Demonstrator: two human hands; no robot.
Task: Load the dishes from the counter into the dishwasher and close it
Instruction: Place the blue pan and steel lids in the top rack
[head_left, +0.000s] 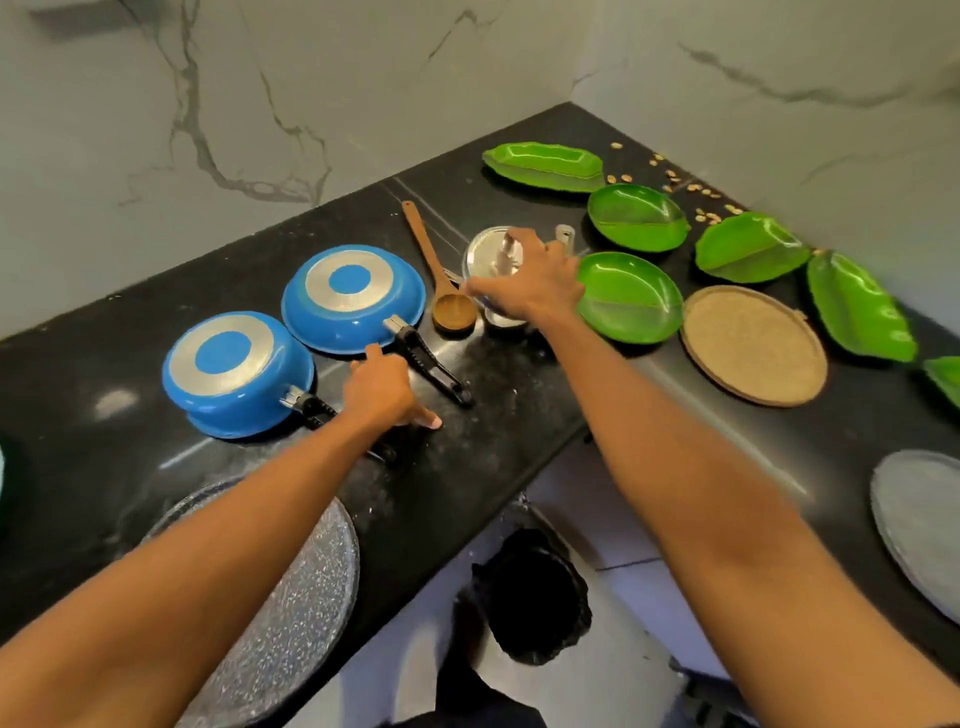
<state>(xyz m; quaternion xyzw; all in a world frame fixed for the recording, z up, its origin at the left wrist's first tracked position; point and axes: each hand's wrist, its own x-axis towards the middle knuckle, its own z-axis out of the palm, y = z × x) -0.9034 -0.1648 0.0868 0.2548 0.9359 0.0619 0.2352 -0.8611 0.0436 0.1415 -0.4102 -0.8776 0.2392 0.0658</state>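
Dishes lie on a black counter (498, 395). My right hand (524, 286) reaches over a cluster of steel dishes and grips a small steel bowl (503, 318) by its rim; a steel lid (485, 249) lies just behind it, and the picture is blurred there. My left hand (389, 392) hovers low between two upturned blue pans, fingers spread, its index finger at the rim of the blue frying pan (353, 299) and its thumb on the counter. The blue saucepan (234, 374) sits to its left, with the handle running under my wrist. No dishwasher is in view.
A wooden spoon (441, 283) lies between the frying pan and the steel dishes. Several green leaf-shaped plates (628, 296) and a brown round plate (753, 345) fill the right side. A speckled grey plate (291, 613) and a grey plate (919, 525) overhang the front edges. Nut shells (691, 192) litter the corner.
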